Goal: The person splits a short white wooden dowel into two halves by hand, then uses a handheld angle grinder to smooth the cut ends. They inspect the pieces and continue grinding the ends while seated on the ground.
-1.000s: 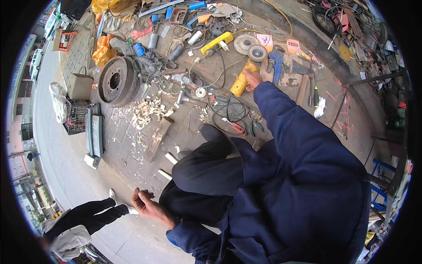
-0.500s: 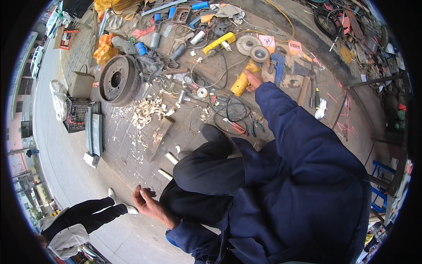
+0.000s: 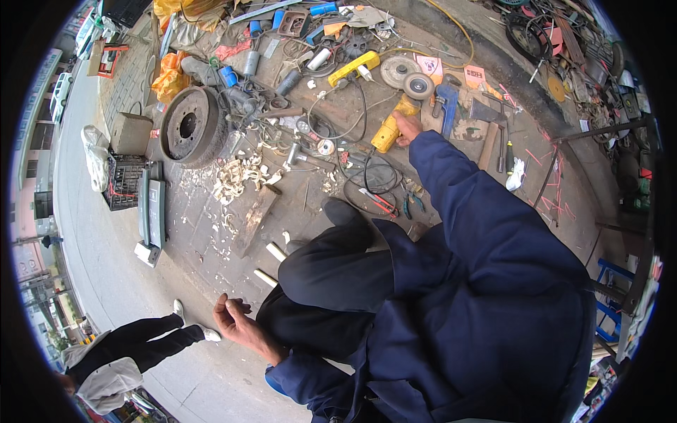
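Pale shavings (image 3: pixel 240 182) lay in a loose heap left of centre, so some cutting looked done, though nothing showed which piece they came from. Below them, the left hand (image 3: pixel 243 328) hung in the air with its fingers curled; whether it pinched anything small could not be told. A rough wood block (image 3: pixel 255 215) and two pale sticks (image 3: pixel 265 278) lay apart, untouched. Near the upper centre, the yellow power tool (image 3: pixel 386 135) seemed to rest on the ground, the right hand (image 3: pixel 407 129) wrapped around it. Whether its work was over or yet to come could not be judged.

The place was outdoors. A grey road (image 3: pixel 99 282) filled the left, with a bystander (image 3: pixel 127 344) at lower left. Rightward came a black crate (image 3: pixel 123 185), a rusty wheel (image 3: pixel 187 127), dusty paved ground (image 3: pixel 197 233), a blue clamp (image 3: pixel 448 106), an axe (image 3: pixel 486 111) and, upper right, heaped scrap (image 3: pixel 589 70).
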Tool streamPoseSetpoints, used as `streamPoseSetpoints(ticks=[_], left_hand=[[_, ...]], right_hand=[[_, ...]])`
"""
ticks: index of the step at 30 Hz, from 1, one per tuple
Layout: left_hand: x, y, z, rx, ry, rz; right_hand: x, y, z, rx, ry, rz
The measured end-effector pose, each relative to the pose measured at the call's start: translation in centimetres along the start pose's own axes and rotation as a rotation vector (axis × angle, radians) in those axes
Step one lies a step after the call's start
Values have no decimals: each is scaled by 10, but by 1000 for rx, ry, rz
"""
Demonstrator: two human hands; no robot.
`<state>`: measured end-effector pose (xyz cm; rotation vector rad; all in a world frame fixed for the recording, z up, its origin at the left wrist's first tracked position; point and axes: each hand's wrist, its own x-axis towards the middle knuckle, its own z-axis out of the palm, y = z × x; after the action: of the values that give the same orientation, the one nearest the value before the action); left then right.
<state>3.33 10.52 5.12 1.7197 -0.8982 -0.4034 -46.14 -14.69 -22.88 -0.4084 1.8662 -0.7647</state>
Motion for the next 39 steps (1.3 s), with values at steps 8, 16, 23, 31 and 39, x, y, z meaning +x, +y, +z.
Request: streamPoseSetpoints(ticks=[8, 16, 23, 31, 39], left_hand=[[1, -3, -1, 4, -5, 2], [2, -10, -6, -18, -25, -5], [6, -21, -13, -18, -58, -19], [8, 34, 42, -80, -83, 235], [118, 34, 7, -139, -429, -17]], right_hand=[[-11, -1, -3, 5, 41, -46], [-36, 7, -21, -16, 109, -26], [-65, 47, -7, 8, 255, -163], [-239, -28, 150, 188, -423, -571], [-511, -131, 216, 403, -1349, -791]])
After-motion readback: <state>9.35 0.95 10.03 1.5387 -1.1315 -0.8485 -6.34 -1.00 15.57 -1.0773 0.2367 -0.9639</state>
